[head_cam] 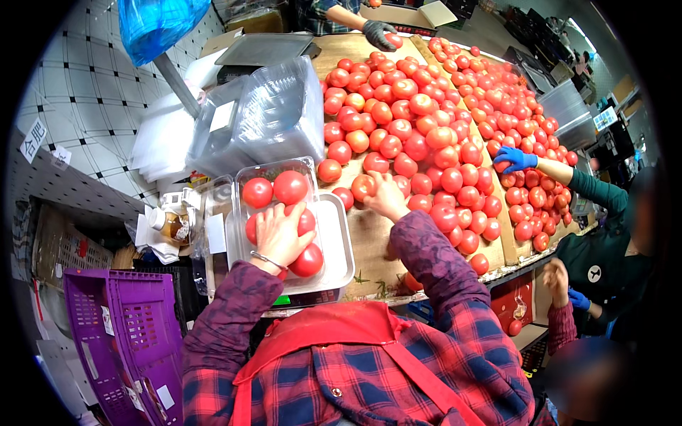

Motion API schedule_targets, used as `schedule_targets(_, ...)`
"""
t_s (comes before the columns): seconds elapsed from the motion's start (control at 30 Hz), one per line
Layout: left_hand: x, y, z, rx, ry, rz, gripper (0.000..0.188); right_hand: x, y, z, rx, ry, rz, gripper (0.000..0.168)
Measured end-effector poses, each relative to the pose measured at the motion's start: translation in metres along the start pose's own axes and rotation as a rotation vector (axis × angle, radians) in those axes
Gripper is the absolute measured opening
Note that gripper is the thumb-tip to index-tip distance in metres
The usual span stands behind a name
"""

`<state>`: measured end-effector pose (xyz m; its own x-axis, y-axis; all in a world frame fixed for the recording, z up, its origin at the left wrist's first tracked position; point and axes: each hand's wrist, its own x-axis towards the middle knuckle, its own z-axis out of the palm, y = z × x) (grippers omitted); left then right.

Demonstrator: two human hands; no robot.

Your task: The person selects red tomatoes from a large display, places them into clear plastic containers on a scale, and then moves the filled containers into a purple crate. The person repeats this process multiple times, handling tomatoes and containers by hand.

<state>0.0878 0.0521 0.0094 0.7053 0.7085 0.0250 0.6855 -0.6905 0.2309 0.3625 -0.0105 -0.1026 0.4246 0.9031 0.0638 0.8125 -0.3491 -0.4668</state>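
Observation:
A clear plastic punnet (237,194) with several red tomatoes (291,186) sits on a white tray (341,250). Beneath that tray is a weighing scale with a lit green display (281,300). My left hand (279,237) is down in the punnet, thumb and forefinger around a tomato (305,221); its palm partly covers the tomatoes below. To the right, my right hand (386,197) has its fingers on a tomato (363,187) at the near edge of a large tomato pile (405,112). Its thumb side is partly hidden.
Nested clear punnets (282,106) stand behind the scale, beside a grey scale platform (264,49). A wooden divider (479,144) separates the second pile (511,106). Co-workers' gloved hands, grey (378,34) and blue (514,159), reach among tomatoes. A purple crate (138,341) stands lower left.

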Motion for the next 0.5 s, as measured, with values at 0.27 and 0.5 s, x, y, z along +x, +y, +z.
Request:
schedule_targets(0.27, 0.007, 0.005, 0.012, -0.05, 0.085, -0.013, 0.06, 0.018, 0.001, 0.01, -0.053, -0.054, -0.092, 0.072)
schedule_targets(0.5, -0.014, -0.014, 0.005, -0.753, 0.327, -0.066, 0.063, -0.007, 0.01, -0.041, 1.694, -0.264, 0.279, 0.05)
